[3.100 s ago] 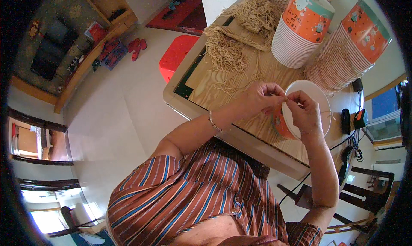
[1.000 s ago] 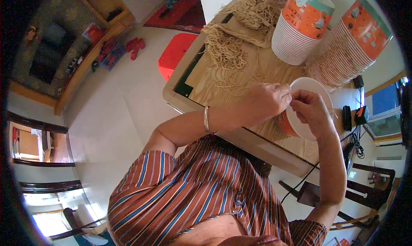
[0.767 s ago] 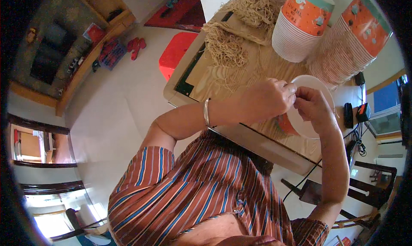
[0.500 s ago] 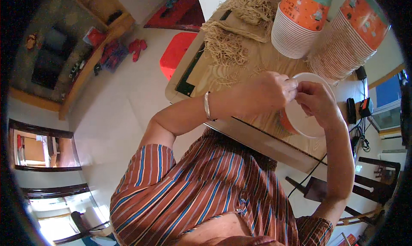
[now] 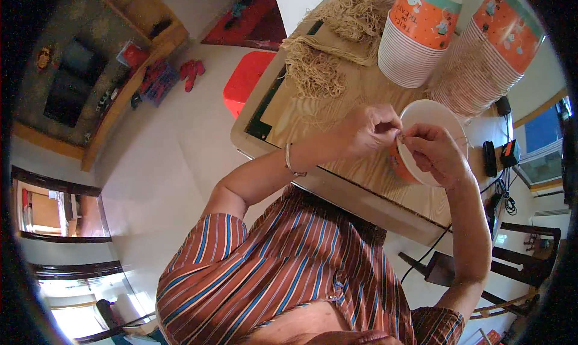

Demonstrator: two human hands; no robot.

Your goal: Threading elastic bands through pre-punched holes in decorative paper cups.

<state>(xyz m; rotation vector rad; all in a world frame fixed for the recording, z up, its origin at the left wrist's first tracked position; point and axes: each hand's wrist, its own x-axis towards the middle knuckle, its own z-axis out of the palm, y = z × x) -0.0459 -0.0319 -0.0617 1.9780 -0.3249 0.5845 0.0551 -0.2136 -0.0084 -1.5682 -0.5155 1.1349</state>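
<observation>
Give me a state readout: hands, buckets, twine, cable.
Left hand: fingertips pinched at the single bucket's rim
Right hand: pinched there too; what they grip is unclear
Single bucket: uncovered
Left bucket stack: nested
Right bucket stack: nested
Twine: loose, tangled
Black cable: bunched in loops

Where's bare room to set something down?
Bare wood shows between the paper tub and table's near edge, and between the string and dark green strip. Crowded: the far side, with string and tub stacks, and around the left hand and right hand.
</observation>
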